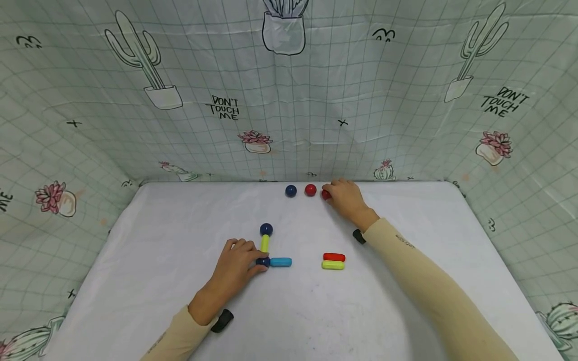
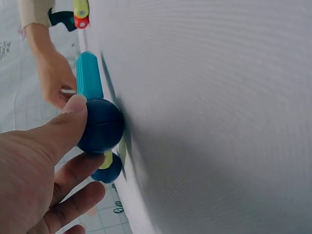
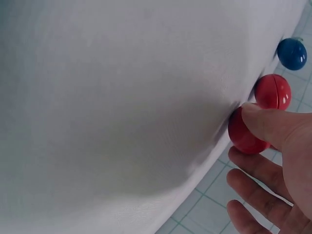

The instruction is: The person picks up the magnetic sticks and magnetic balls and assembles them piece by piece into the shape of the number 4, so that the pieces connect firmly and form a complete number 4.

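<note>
My left hand (image 1: 238, 264) pinches a dark blue ball (image 2: 102, 126) between thumb and finger. From that ball a light blue rod (image 1: 281, 261) points right and a yellow-green rod (image 1: 265, 243) points away, with a second dark blue ball (image 1: 266, 229) at its far end. Near the back edge of the table, my right hand (image 1: 346, 199) holds a red ball (image 3: 243, 131) between thumb and fingers. Just left of it sits another red ball (image 1: 310, 190), then a dark blue ball (image 1: 291, 191).
A red rod (image 1: 334, 256) and a yellow-green rod (image 1: 332, 265) lie side by side, right of the joined pieces. The white table (image 1: 388, 311) ends at a hanging cloth (image 1: 298, 100) printed with cacti. Black straps show at both wrists.
</note>
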The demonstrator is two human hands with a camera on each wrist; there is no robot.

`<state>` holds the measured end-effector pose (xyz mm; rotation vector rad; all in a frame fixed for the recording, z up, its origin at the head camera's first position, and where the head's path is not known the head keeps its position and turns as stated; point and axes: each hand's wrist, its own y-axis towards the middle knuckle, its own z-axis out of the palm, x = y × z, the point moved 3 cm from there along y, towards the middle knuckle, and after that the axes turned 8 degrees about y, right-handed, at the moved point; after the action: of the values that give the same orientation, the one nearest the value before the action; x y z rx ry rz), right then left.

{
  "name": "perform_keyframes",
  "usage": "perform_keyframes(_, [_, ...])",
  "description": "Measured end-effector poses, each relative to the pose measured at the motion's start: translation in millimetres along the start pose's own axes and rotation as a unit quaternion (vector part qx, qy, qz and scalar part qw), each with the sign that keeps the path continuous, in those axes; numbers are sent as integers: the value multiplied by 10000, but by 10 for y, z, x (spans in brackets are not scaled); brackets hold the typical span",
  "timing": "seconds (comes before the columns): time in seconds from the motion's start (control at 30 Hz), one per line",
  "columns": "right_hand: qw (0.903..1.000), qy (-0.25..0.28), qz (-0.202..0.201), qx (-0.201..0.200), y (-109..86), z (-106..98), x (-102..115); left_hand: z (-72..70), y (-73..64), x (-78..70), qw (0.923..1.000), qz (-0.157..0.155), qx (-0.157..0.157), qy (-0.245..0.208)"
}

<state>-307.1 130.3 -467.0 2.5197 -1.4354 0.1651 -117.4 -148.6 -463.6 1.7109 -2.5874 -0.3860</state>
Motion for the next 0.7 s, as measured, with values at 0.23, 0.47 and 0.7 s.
perform_keyframes(0.23, [9999,-8,6,119,-84,-4,49,5,5,-7,10000,2,-12,-61])
perform_keyframes(0.47, [9988,47,-426,-249,-284,-86,246,13,-3,-1,9999,18,-63,-106])
perform_keyframes(0.7, [9963,219,-750,-345,-518,-190,521,7,-3,14,9999,4,-78,-114])
